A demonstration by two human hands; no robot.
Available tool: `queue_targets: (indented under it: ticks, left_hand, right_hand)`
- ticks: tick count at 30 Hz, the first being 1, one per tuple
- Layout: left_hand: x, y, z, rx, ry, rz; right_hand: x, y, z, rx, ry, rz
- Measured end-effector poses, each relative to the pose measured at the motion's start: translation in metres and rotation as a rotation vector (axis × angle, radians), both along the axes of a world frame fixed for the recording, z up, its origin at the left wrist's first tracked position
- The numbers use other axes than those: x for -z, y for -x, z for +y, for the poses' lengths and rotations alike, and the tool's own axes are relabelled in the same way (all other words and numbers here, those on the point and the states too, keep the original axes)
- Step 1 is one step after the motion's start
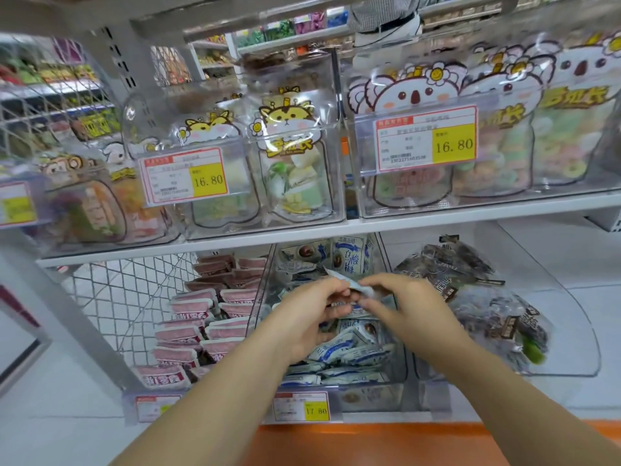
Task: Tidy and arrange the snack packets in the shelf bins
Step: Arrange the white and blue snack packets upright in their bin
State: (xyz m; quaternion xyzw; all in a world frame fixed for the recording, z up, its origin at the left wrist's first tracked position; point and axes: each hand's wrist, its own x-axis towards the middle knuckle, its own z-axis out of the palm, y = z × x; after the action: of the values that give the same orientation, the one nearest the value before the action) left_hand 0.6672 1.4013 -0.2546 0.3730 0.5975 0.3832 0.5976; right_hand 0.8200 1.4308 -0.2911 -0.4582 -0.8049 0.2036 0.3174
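Bright, even overhead store light with soft shadows, white glare streaking the clear plastic upper bins (336, 95), blurred left edge, and wide-angle bending of the white shelf board (470, 210).

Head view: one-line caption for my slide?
Both hands, left and right, hold a small blue-white packet over the middle bin.

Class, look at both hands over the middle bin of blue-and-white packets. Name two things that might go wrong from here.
1. The small packet is pinched only by fingertips of the left hand and right hand; it may slip into the heap.
2. The blue-and-white packets are piled loosely, so shifting one might topple others.
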Motion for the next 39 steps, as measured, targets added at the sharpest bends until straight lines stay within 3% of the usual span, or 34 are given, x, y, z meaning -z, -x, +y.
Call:
queue_targets:
  ticks: [3, 5, 7, 11, 14, 18, 23, 28, 33, 35, 37, 39]
  left_hand:
    - [-0.004, 0.006, -0.005, 0.041, -0.118, 0.152]
    - [-0.004, 0.018, -0.009, 0.125, -0.302, 0.595]
    - [0.0, 0.029, -0.014, 0.338, -0.414, 1.018]
    - [0.022, 0.028, -0.02, 0.644, -0.486, 1.241]
    - [0.042, 0.021, -0.021, 0.658, -0.582, 1.235]
    - [0.045, 0.022, -0.022, 0.755, -0.527, 1.228]
    - [0.012, 0.029, 0.003, 0.888, -0.375, 1.076]
    - [0.007, 0.031, 0.048, 0.633, -0.24, 0.928]
    - [0.024, 0.012, 0.066, 0.373, 0.105, 0.449]
    - [0.029, 0.011, 0.069, 0.391, 0.166, 0.514]
    - [0.035, 0.011, 0.067, 0.537, 0.162, 0.78]
    - [0.046, 0.014, 0.066, 0.646, 0.139, 0.899]
  right_hand:
    - [-0.002, -0.005, 0.005, 0.096, 0.047, 0.159]
    - [-0.004, -0.01, 0.005, 0.128, 0.103, 0.272]
    - [-0.004, -0.012, 0.003, 0.14, 0.137, 0.35]
    - [0.001, -0.014, 0.003, 0.172, 0.063, 0.412]
    - [0.003, -0.013, 0.002, 0.233, -0.127, 0.47]
    - [0.001, -0.01, -0.002, 0.25, -0.404, 0.459]
    - [0.005, -0.011, 0.003, 0.225, -0.45, 0.395]
    - [0.007, -0.012, 0.006, 0.208, -0.431, 0.35]
    - [0.008, -0.016, 0.01, 0.213, -0.41, 0.324]
    - [0.008, -0.017, 0.01, 0.21, -0.421, 0.323]
    - [0.01, -0.019, 0.011, 0.206, -0.412, 0.317]
    - [0.012, -0.02, 0.012, 0.207, -0.392, 0.305]
